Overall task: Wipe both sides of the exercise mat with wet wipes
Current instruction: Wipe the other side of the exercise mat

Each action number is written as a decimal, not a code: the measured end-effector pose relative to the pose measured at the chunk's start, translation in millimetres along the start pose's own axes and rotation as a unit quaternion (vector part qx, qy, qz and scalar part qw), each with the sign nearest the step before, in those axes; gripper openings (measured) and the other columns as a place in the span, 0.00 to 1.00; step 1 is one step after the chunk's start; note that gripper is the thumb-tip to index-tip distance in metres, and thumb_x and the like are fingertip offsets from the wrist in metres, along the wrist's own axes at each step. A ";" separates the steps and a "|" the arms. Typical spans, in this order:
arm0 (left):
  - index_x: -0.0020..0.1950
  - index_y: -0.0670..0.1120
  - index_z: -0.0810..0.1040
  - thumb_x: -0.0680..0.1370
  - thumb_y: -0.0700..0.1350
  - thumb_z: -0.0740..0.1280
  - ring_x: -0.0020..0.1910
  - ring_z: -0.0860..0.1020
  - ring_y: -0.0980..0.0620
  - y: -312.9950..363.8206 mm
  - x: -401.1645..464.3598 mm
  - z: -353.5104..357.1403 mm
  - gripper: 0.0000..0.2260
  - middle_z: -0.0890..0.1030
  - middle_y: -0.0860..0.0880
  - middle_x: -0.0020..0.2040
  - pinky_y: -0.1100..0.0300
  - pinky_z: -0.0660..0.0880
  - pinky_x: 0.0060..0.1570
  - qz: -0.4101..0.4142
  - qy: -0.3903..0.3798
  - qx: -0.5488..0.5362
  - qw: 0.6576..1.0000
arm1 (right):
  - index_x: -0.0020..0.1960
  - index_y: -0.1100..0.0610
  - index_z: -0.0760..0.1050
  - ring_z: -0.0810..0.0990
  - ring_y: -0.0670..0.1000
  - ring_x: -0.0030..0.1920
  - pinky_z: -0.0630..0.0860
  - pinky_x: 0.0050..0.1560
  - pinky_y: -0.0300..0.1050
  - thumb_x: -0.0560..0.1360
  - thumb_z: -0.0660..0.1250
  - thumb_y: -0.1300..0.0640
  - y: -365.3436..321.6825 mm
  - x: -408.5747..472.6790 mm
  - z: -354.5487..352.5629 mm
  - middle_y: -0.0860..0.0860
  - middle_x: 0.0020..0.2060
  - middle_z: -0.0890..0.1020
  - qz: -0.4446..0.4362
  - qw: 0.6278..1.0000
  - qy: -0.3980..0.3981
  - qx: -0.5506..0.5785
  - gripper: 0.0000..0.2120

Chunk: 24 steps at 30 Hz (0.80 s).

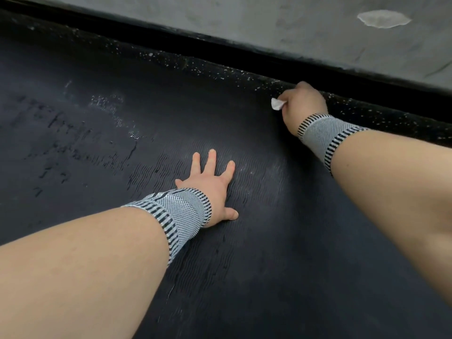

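1. Exercise mat (256,241): black, ribbed, spread flat on the floor and filling most of the view. Wet streaks show on its left part.
2. Right hand (304,104): fingers curled round a bunched white wet wipe (277,104), at the mat's far right edge.
3. Left hand (211,184): fingers spread flat, palm pressing on the mat near the centre.
4. Risk: the wipe is balled small, so each pass likely covers little and may leave unwiped strips.
5. Risk: the damp surface could let the bracing palm slide under the person's weight.
6. Surroundings: speckled black floor strip (220,67) beyond the far edge, then grey concrete (244,18) with a pale patch (384,18). The strip's raised lip may catch the wipe.
7. Both wrists wear striped grey bands.
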State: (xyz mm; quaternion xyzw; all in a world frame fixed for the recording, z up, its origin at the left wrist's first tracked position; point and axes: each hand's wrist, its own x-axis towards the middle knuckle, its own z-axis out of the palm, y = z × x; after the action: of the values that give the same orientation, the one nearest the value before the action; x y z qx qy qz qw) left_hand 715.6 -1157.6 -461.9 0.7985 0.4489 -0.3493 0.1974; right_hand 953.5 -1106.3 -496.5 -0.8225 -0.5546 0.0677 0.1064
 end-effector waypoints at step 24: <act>0.78 0.59 0.35 0.73 0.64 0.69 0.76 0.32 0.40 2.1 -1.2 -1.5 0.49 0.28 0.49 0.77 0.32 0.58 0.71 -0.008 -0.004 0.003 1.000 | 0.59 0.55 0.79 0.76 0.58 0.53 0.74 0.52 0.51 0.77 0.61 0.58 -9.5 -76.6 -4.5 0.55 0.52 0.75 -0.256 0.964 -0.065 0.015 0.14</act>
State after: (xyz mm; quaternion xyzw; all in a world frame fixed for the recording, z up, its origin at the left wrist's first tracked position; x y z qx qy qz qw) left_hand 717.6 -1158.4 -460.0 0.7938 0.4535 -0.3559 0.1936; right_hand 917.2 -1174.3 -490.3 -0.6455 -0.7510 0.1003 0.0962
